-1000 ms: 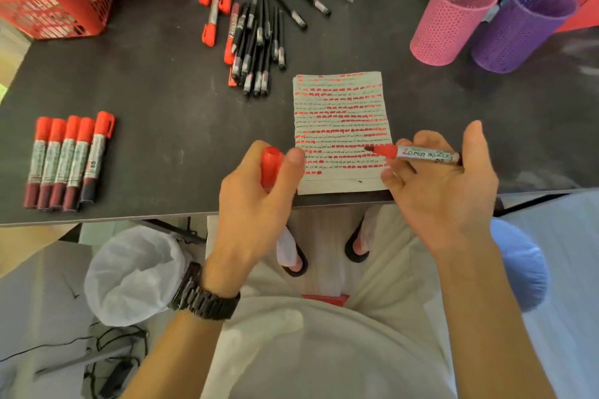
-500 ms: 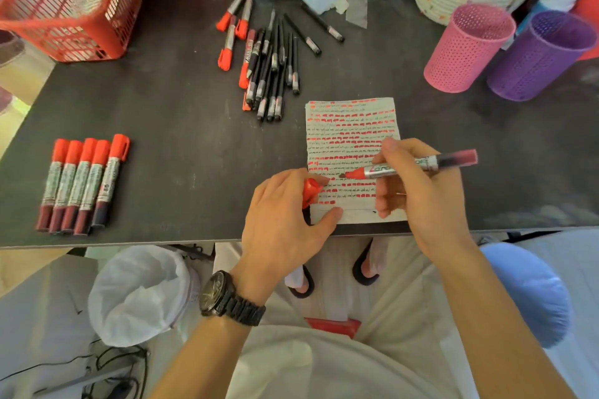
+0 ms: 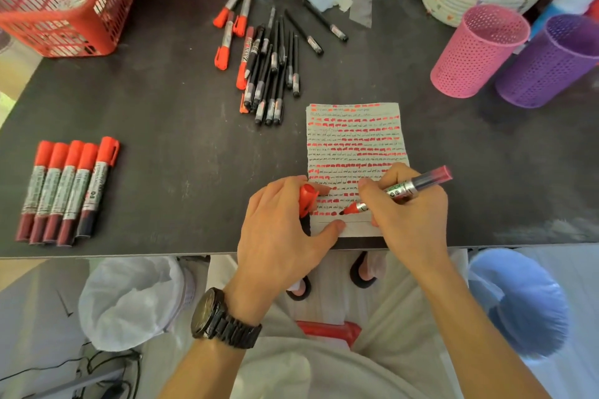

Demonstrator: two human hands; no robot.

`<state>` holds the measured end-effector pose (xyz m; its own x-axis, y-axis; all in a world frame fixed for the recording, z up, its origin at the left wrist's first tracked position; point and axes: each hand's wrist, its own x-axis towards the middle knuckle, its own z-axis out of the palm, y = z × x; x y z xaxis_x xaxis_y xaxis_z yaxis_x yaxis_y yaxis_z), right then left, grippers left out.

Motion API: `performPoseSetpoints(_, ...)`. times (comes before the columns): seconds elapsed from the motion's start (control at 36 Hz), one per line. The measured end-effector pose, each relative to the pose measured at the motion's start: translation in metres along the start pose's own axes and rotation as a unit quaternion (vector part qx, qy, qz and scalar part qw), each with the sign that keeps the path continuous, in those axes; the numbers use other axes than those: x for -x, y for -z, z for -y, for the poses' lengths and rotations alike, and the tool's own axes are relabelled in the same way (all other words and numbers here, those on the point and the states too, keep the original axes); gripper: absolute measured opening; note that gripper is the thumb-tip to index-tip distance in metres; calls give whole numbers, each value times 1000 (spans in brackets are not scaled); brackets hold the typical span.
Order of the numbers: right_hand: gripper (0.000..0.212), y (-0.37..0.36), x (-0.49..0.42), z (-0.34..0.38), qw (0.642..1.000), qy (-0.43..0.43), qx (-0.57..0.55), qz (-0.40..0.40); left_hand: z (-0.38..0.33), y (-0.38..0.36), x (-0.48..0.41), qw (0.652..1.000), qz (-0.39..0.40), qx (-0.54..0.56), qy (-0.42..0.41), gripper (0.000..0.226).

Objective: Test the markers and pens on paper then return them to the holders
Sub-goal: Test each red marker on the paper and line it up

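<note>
Two hands work at the near edge of the dark surface [image 3: 162,113]. The right hand [image 3: 408,220] grips an uncapped red marker [image 3: 398,193], its tip on the paper [image 3: 356,139] beneath. The left hand [image 3: 282,236] holds the red cap [image 3: 307,197], its thumb pressing the sheet. Five capped markers [image 3: 64,191] lie well left of the left hand, with loose pens [image 3: 269,74] beyond it. A pink holder [image 3: 479,52] and a purple holder [image 3: 547,61] stand beyond the right hand. A white-lined bin [image 3: 129,301] sits on the floor below the left wrist.

Dark table [image 3: 178,155] over pale floor [image 3: 26,317], white-lined bin [image 3: 129,301] beneath its near edge.
</note>
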<state>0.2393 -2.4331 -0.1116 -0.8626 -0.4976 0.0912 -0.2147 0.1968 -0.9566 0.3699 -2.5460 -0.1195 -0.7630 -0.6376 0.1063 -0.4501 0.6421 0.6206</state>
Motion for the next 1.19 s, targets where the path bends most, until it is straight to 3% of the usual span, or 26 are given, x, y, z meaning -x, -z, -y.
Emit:
performPoseSetpoints(0.56,23,-4,0,-1,998,38,57,-12,-4,3,0,1000,1,4,2,50)
performPoseSetpoints(1.19,26,-3,-1,-3,998,53,45,-4,-3,3,1,1000,0,-6,-5,49)
